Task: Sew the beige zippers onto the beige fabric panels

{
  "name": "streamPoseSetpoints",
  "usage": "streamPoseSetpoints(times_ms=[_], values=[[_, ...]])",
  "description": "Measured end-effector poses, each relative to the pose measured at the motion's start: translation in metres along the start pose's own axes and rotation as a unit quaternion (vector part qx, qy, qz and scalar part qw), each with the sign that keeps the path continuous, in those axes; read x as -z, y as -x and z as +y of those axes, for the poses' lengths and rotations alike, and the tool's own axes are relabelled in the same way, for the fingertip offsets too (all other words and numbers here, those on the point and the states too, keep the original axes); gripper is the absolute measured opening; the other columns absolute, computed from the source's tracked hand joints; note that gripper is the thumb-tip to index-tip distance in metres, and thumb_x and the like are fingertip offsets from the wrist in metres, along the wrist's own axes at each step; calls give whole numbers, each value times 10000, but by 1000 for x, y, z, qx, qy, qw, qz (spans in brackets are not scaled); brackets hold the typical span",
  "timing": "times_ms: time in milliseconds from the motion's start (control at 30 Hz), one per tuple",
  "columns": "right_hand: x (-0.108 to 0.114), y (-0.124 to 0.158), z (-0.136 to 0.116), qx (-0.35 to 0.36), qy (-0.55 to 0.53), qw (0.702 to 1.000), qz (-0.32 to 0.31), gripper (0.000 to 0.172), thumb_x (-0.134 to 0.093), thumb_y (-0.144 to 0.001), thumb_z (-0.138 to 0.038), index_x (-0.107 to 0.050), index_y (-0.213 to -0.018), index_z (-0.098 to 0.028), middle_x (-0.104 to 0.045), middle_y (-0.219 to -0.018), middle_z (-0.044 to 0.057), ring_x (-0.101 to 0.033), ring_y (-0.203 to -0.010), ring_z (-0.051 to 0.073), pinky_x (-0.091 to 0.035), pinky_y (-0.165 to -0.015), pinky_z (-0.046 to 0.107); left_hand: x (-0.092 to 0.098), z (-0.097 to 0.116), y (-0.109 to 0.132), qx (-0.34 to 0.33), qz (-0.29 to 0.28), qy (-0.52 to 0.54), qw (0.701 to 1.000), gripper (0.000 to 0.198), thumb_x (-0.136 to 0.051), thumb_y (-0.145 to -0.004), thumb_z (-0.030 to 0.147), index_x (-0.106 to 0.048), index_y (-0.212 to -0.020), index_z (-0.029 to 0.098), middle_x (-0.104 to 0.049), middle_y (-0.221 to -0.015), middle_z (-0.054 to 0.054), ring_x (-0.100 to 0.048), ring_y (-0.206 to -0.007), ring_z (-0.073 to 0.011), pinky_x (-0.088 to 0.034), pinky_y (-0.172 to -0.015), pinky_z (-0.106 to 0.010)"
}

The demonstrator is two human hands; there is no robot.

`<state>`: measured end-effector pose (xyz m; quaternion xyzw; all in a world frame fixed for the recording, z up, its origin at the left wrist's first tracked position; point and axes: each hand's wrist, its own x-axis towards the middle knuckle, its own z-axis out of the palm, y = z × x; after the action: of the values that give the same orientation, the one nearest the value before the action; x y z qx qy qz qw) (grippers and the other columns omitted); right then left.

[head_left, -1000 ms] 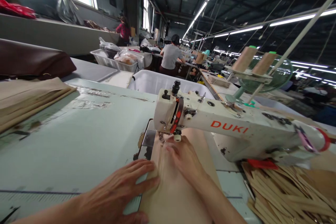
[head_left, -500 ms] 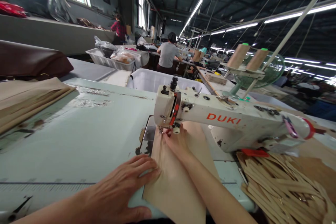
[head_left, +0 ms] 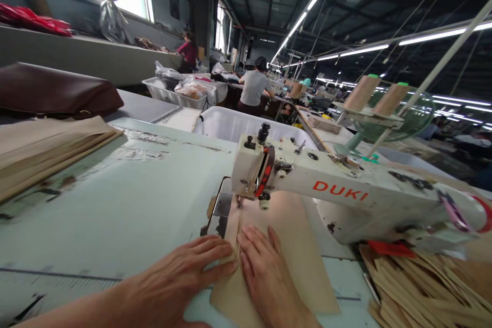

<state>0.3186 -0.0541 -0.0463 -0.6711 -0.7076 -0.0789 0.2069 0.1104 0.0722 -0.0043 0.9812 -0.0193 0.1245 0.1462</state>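
Observation:
A beige fabric or leather panel (head_left: 295, 236) lies under the presser foot (head_left: 240, 201) of a white sewing machine (head_left: 300, 174) marked DUKI. A raised seam or folded strip runs along the panel toward the needle. My left hand (head_left: 192, 266) rests with its fingers stretched over the panel's left edge, thumb apart. My right hand (head_left: 265, 271) lies flat on the panel just right of the seam, fingers extended and pointing at the machine. Both hands press on the panel without grasping it, a short way in front of the foot.
Beige panels (head_left: 49, 154) are stacked at the left, before a dark brown leather piece (head_left: 57, 92). Many beige strips (head_left: 418, 287) heap at the lower right. Behind the machine stand a white bin (head_left: 246, 120) and two thread cones (head_left: 361, 93). A person (head_left: 254, 87) sits further back.
My right hand has drawn back from beside the needle and now lies flat on the panel near my left hand. The left hand stays at the panel's left edge. The view has shifted slightly.

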Motion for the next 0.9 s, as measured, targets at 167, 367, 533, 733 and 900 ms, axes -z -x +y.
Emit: streamPoseSetpoints(times_ms=[167, 367, 533, 733, 900], values=[[-4, -14, 14, 15, 36, 999, -8, 395, -464, -959, -142, -560, -1331, -233, -592, -1373, 8, -531, -1267, 199, -233, -1182, 459, 0, -14, -10, 3, -35, 14, 999, 813, -630, -839, 627, -374, -1501, 231, -476, -1496, -109, -453, -1365, -323, -361, -1156, -450], [5, -23, 16, 3, 4, 1000, -5, 379, -486, -953, -118, -584, -1304, -225, -627, -1296, 48, -558, -1192, 209, -378, -1094, 442, 1, -30, -24, 0, -27, 34, 999, 806, -658, -831, 589, -363, -1506, 261, -496, -1476, -90, -475, -1344, -306, -323, -1178, -432], [0, -22, 19, -10, -60, 998, 10, 413, -479, -929, -49, -618, -1259, -256, -685, -1165, 21, -600, -1116, 160, -314, -1155, 403, 0, -43, -34, 4, -30, 11, 999, 817, -621, -841, 622, -355, -1511, 238, -490, -1476, -116, -486, -1330, -328, -319, -1172, -478], [-6, -34, 28, -31, -32, 999, -5, 398, -491, -917, -89, -642, -1243, -261, -689, -1203, 24, -589, -1160, 186, -301, -1162, 430, 3, -59, -46, 6, -50, 13, 999, 791, -620, -834, 637, -397, -1488, 250, -515, -1440, -128, -495, -1321, -322, -238, -1200, -511], [-11, -40, 34, -40, -7, 999, -19, 421, -466, -937, -107, -608, -1306, -253, -646, -1294, 11, -554, -1192, 222, -305, -1143, 460, 0, -69, -49, 1, -33, -9, 999, 793, -587, -855, 651, -376, -1498, 238, -498, -1451, -138, -464, -1345, -316, -209, -1208, -503]])
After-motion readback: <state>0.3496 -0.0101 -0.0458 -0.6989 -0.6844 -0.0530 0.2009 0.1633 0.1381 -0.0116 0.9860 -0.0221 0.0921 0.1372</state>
